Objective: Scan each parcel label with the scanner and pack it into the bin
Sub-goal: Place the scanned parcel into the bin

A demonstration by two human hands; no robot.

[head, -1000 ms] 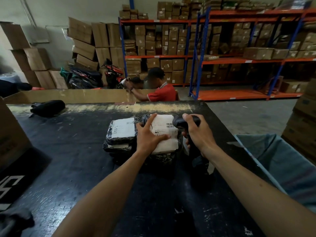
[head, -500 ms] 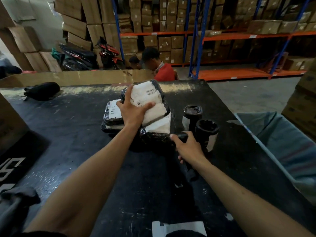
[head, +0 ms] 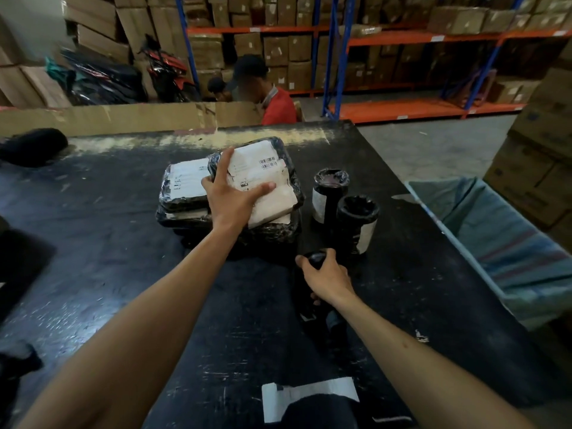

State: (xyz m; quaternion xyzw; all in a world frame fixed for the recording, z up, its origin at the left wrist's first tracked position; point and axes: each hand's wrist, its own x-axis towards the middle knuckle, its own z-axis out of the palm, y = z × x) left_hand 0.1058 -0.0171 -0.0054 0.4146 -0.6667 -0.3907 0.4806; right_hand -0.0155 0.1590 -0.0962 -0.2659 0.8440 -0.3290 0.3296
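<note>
Top parcel (head: 263, 181): a flat black-wrapped packet with a white label and a visible barcode, lifted and tilted at the head of the stack near the middle of the bench (head: 123, 258).
Left hand (head: 230, 201): its grip is clasped on the top parcel, fingers spread over the label, thumb out along the near edge.
Scanner (head: 315, 261): a dark handheld unit, low over the bench, just right of the stack.
Right hand (head: 328, 278): grip wrapped around the scanner; the head appears to point forward, but it is too dark to be sure.
Key relation: the barcode lies ahead and left of the scanner, well above it; the parcel's long axis runs roughly left to right, tipped up at the far edge. The right hand would have to raise the scanner toward the label, or the left bring the parcel down to it.
Stack below: more wrapped parcels (head: 185, 184), labels up, touching one another.
Cylinder parcels (head: 356, 221): two upright black-wrapped tubes just right of the stack, between it and the bin.
Bin (head: 507, 243): a lined container off the bench's right edge, nearer the right hand.
Bench surface: black, scuffed, a white paper scrap (head: 309, 394) at the near edge.
Room: a warehouse with orange-and-blue racking (head: 402, 35) full of cartons; a person in a red shirt (head: 275, 106) sits beyond the bench.
</note>
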